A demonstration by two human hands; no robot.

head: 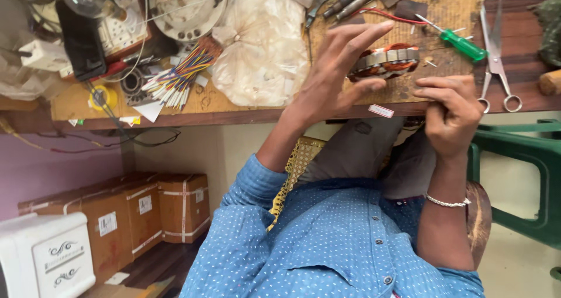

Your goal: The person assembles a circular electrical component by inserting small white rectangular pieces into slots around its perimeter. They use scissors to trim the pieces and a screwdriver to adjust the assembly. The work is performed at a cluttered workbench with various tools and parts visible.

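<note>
Stator with copper coils wound, lying near desk front edge. Left hand spread open, touching it; right hand curled, contents hidden. Finishing seemingly left.

- The stator lay on the tabletop, between the left hand and the right hand.
- The screwdriver lay just beside the stator, with the scissors farther out.
- The plastic bag lay beyond the left hand, next to the wire bundle.

Cluttered wooden workbench, green plastic chair, cardboard boxes by pale wall, wood floor.
</note>
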